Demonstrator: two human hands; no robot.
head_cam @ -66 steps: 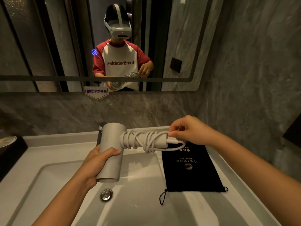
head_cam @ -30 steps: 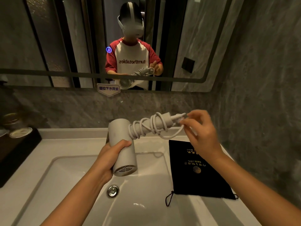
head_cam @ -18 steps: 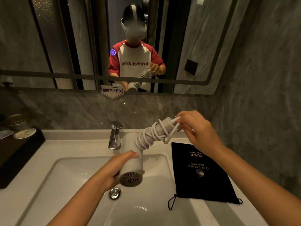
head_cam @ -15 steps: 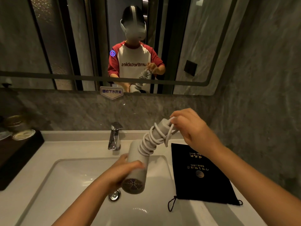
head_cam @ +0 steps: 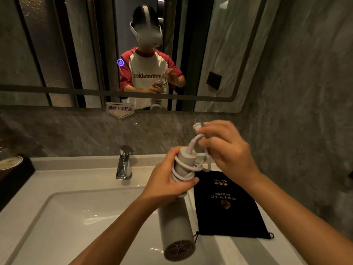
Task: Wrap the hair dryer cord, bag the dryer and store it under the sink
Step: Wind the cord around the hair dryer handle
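A grey hair dryer [head_cam: 176, 228] hangs over the sink with its handle pointing up and its vented barrel end low, towards me. Its white cord [head_cam: 188, 168] is coiled round the handle. My left hand [head_cam: 168, 180] grips the handle over the coils. My right hand [head_cam: 227, 150] pinches the free cord end just above the handle, with the plug [head_cam: 196, 126] sticking out past my fingers. A flat black drawstring bag [head_cam: 227, 207] with gold print lies on the counter right of the basin, under my right forearm.
The white sink basin [head_cam: 76, 217] lies below the dryer, with a chrome faucet [head_cam: 124, 163] at its back edge. A dark tray [head_cam: 13, 175] with a small dish stands at the left. The mirror [head_cam: 76, 50] and a grey stone wall close off the back and right.
The dryer turned from lying sideways to handle-up, barrel down. My left hand shifted from the barrel to the wrapped handle. My right hand lifted the plug end above the handle.
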